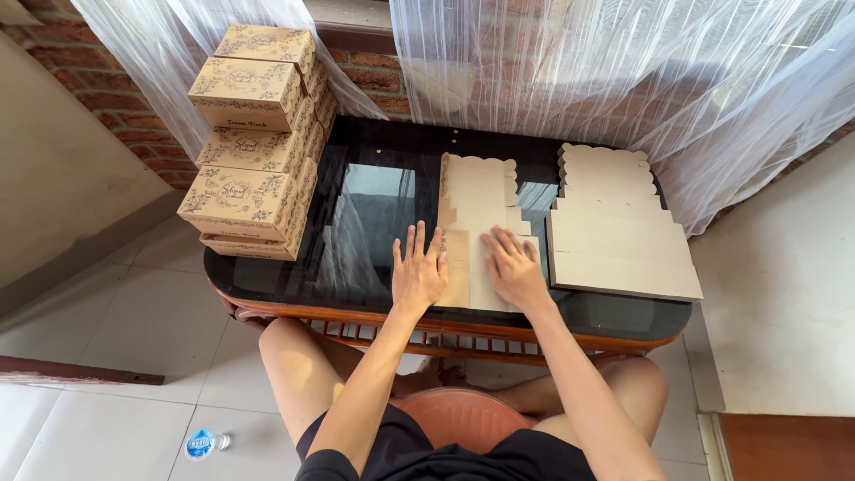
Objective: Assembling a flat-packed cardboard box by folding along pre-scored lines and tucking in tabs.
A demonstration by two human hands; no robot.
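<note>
Stool: an orange stool (463, 414) sits under the person, between bare knees.
Left hand (419, 272): fingers spread, palm flat on the near edge of the flat box blank (476, 214); it grips nothing.
Right hand (515, 267): likewise spread, pressing the same blank.
Blank: unfolded, lying on the dark glass table (374, 187).
Done: folded boxes (254, 142) stacked at the table's left.
Left: a stack of flat blanks (619, 236) at right, apparently unfolded.

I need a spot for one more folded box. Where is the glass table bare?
Bare glass table lies between the stacked boxes and the flat cardboard blank under the left hand and right hand. The right side is crowded with the blank stack.
</note>
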